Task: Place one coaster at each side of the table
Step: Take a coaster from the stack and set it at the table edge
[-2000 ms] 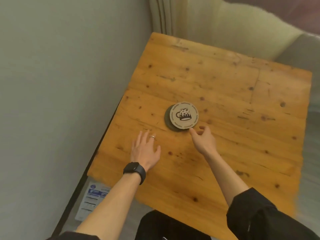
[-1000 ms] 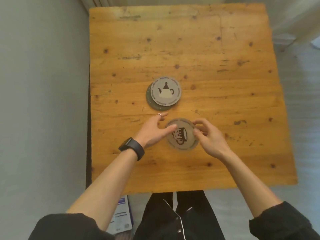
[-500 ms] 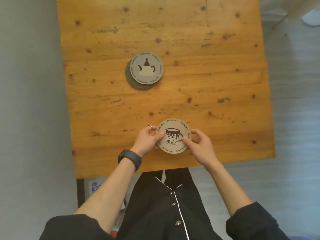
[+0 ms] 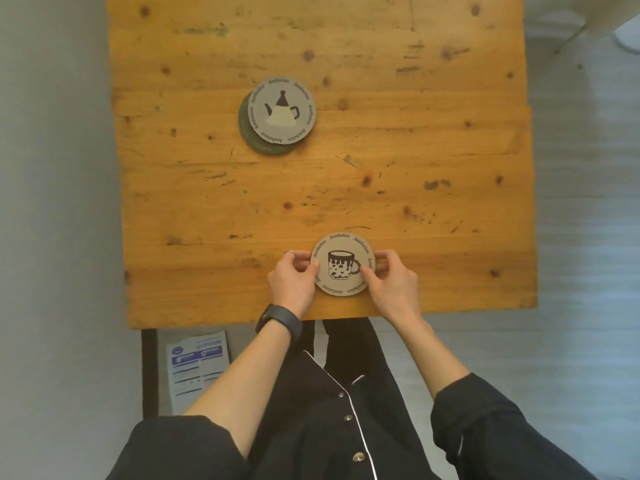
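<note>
A round grey coaster with a spotted mug drawing (image 4: 341, 263) lies flat near the front edge of the wooden table (image 4: 433, 140). My left hand (image 4: 294, 278) pinches its left rim and my right hand (image 4: 391, 282) pinches its right rim. Further back, left of centre, sits a small stack of coasters; its top one shows a teapot (image 4: 282, 110), and a darker coaster (image 4: 266, 145) peeks out beneath it.
A grey wall runs along the table's left side. A printed leaflet (image 4: 197, 368) lies on the floor below the table's front left corner. Pale flooring lies to the right of the table.
The mug coaster came off the stack and was drawn toward the front edge with both hands. The teapot coaster is now the stack's top. Over the last half second the hands barely moved.
</note>
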The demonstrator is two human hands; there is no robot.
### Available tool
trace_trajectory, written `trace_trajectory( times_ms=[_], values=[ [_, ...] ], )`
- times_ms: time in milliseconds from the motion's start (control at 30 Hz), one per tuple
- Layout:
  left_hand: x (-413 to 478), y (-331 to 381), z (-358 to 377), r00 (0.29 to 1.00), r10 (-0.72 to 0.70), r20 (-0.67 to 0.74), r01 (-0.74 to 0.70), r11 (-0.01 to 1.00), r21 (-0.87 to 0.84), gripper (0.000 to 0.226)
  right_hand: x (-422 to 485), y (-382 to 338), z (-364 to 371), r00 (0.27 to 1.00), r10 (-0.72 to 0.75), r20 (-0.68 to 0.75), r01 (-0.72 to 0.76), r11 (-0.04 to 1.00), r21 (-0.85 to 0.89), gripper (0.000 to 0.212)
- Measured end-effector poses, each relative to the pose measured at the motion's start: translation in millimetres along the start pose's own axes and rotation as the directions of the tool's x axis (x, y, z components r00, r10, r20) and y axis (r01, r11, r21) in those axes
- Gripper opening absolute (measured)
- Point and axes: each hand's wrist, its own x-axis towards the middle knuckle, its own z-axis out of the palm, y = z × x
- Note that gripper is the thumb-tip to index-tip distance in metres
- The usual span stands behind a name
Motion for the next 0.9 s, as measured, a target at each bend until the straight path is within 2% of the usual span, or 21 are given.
trace_trajectory(
  times_ms=[200, 400, 700, 900],
  values=[
    [-3.5, -2.3, 2.1, 0.987, 0.001, -0.158, -0.006, 1.0, -0.029, 0.016, 5.4, -1.0, 10.2, 0.994, -0.101, -0.03, 0.099, 0.994, -0.045, 0.025],
    [-3.5, -5.0, -3.9, 0.977, 0.007, -0.212, -0.015, 0.999, -0.035, 0.018, 7.7, -11.4, 17.5, 0.992, -0.125, -0.01, 0.125, 0.992, -0.027, 0.026],
    [-0.1, -10.3, -8.3, 0.984, 0.059, -0.17, -0.061, 0.998, -0.006, 0.013, 8.4, -14.6, 17.9, 0.998, -0.05, -0.024, 0.047, 0.992, -0.12, 0.021],
    [-0.2, -13.7, -8.4, 0.994, 0.058, -0.093, -0.047, 0.991, 0.123, 0.012, 10.9, -18.2, 9.3, 1.0, -0.019, -0.022, 0.015, 0.985, -0.17, 0.019]
  ],
)
